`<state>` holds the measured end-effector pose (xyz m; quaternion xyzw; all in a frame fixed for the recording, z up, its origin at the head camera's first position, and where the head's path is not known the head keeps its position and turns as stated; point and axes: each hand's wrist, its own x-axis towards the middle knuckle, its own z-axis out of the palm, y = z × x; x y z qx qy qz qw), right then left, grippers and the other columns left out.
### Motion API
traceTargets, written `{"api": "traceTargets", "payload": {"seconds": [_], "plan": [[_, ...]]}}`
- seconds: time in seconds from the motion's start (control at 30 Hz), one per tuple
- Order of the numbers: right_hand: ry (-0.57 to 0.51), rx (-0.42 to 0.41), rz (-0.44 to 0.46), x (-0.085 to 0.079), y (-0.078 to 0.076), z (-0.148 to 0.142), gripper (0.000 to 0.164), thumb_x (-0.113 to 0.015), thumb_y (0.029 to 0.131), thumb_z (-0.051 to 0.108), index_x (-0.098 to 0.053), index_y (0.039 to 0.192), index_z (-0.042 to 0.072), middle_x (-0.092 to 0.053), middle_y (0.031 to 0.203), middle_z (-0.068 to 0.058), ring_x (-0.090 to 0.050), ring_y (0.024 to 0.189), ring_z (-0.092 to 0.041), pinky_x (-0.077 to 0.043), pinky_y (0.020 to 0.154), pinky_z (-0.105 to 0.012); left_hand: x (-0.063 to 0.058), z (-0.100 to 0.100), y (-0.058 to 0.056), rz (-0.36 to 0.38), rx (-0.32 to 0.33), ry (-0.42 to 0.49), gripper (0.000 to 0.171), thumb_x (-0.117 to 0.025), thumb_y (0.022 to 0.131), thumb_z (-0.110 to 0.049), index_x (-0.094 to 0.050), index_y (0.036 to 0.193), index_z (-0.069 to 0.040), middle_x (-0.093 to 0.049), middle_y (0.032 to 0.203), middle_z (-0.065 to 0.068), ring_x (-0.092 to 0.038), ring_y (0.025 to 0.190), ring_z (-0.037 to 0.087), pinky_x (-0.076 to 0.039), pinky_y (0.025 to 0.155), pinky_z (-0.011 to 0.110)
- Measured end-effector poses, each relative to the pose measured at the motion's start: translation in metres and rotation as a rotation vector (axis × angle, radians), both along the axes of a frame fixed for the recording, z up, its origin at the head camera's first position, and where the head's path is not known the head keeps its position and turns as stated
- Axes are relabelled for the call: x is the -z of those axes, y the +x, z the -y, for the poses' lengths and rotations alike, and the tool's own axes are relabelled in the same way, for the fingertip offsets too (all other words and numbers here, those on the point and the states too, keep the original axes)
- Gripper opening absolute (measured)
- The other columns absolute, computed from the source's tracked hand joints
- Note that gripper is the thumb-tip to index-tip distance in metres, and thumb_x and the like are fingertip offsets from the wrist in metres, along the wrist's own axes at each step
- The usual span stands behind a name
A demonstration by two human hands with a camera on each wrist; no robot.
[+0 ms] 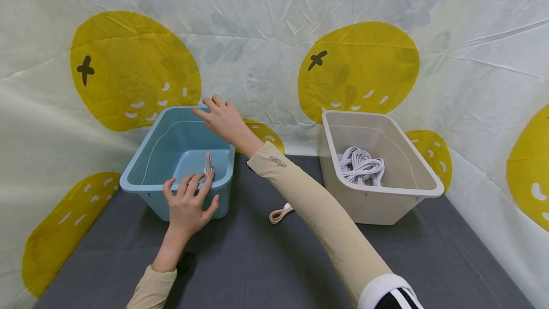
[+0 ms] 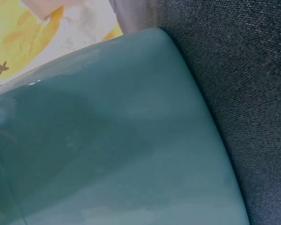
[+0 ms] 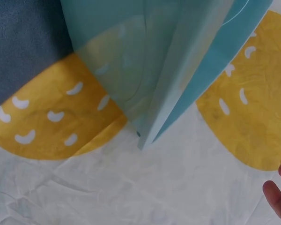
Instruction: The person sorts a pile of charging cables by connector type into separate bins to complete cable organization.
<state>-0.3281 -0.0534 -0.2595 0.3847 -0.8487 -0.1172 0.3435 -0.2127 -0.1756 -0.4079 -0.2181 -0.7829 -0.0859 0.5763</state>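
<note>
In the head view my left hand (image 1: 188, 208) is at the near rim of a blue plastic bin (image 1: 147, 163), fingers spread and bent a little over the edge. Just beyond its index fingertip a small bundled cable (image 1: 208, 161), pinkish, shows inside the bin, its lower part hidden by the fingers. My right hand (image 1: 228, 120) hovers by the bin's far right corner, fingers spread, holding nothing. The left wrist view is filled by the outside wall of the bin (image 2: 122, 136). Along the right edge of the right wrist view, fingertips (image 3: 274, 194) show apart from the bin.
A beige bin (image 1: 364, 204) stands at the right with coiled white cables (image 1: 361, 166) inside. Between the bins a coiled pinkish cable (image 1: 279, 214) lies on the dark grey tabletop (image 1: 257, 261), partly behind my right sleeve. A patterned cloth (image 1: 257, 70) hangs behind.
</note>
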Motion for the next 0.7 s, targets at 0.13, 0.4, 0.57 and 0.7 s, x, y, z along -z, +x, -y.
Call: {"api": "traceTargets", "payload": {"seconds": [0.13, 0.4, 0.57, 0.7], "plan": [[-0.002, -0.006, 0.021, 0.001, 0.002, -0.003, 0.036, -0.045, 0.092, 0.032, -0.047, 0.127, 0.029, -0.05, 0.121, -0.002, -0.047, 0.107, -0.019, -0.047, 0.072, -0.026, 0.0, 0.0, 0.0, 0.008, 0.002, 0.005, 0.045, -0.046, 0.081, -0.039, -0.063, 0.111, -0.01, -0.062, 0.095, 0.015, -0.053, 0.089, 0.034, -0.024, 0.08, 0.06], [-0.076, -0.039, 0.129, 0.001, 0.005, -0.018, 0.031, -0.047, 0.091, 0.028, -0.054, 0.12, 0.023, -0.053, 0.113, -0.003, -0.047, 0.101, -0.019, -0.045, 0.074, -0.028, 0.0, -0.002, 0.0, 0.018, 0.0, 0.005, 0.045, -0.047, 0.08, -0.038, -0.063, 0.112, -0.011, -0.061, 0.096, 0.016, -0.053, 0.09, 0.034, -0.024, 0.081, 0.06], [-0.16, -0.054, 0.2, 0.005, 0.007, -0.032, 0.028, -0.05, 0.09, 0.027, -0.058, 0.115, 0.02, -0.055, 0.11, -0.004, -0.048, 0.097, -0.019, -0.045, 0.072, -0.027, 0.0, -0.002, 0.0, 0.012, 0.0, 0.01, 0.045, -0.047, 0.08, -0.038, -0.062, 0.113, -0.011, -0.061, 0.095, 0.015, -0.053, 0.089, 0.034, -0.024, 0.08, 0.06], [-0.2, -0.038, 0.212, 0.014, 0.006, -0.044, 0.027, -0.053, 0.088, 0.025, -0.059, 0.114, 0.019, -0.057, 0.107, -0.004, -0.048, 0.094, -0.019, -0.045, 0.072, -0.024, 0.0, -0.002, 0.0, 0.001, -0.001, 0.012, 0.045, -0.045, 0.082, -0.039, -0.062, 0.113, -0.011, -0.061, 0.094, 0.016, -0.053, 0.089, 0.034, -0.024, 0.08, 0.06]]}}
